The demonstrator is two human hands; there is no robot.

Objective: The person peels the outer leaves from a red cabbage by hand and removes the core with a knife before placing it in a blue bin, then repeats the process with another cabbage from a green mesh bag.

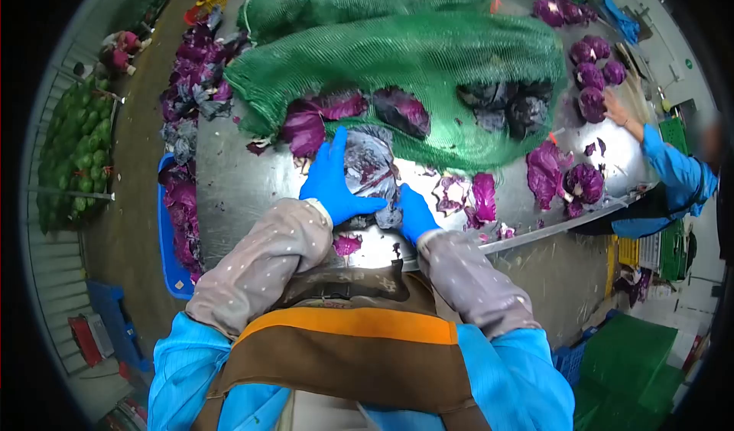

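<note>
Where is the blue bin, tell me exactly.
In the head view, the blue bin is on the person's left, beside the left edge of the metal table, with purple leaves heaped in it.

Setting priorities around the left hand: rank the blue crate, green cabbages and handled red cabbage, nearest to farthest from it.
From the left hand:
1. Red cabbage, touching, at its right
2. Blue crate, at its left
3. Green cabbages, far left, beyond the crate
</note>
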